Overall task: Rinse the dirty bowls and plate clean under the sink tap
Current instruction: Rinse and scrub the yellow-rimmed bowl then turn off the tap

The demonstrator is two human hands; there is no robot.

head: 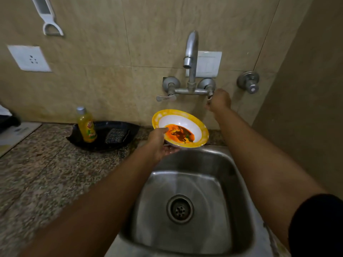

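A white bowl with a yellow rim (pixel 196 127) holds orange and brown food residue. My left hand (pixel 160 141) grips it at its near-left edge, thumb inside the rim, and holds it tilted above the back edge of the steel sink (pixel 235 175). My right hand (pixel 220 101) is closed around the right tap handle on the wall. The tap spout (pixel 191 51) rises above the bowl; no water is visibly running. Other bowls and the plate are out of view.
A black tray (pixel 118 127) on the granite counter (pixel 46 173) left of the sink carries a yellow dish-soap bottle (pixel 86 125) and a scrub sponge (pixel 117 135). The left tap lever (pixel 164 98) points leftward. A separate valve (pixel 248 82) and a side wall stand at right.
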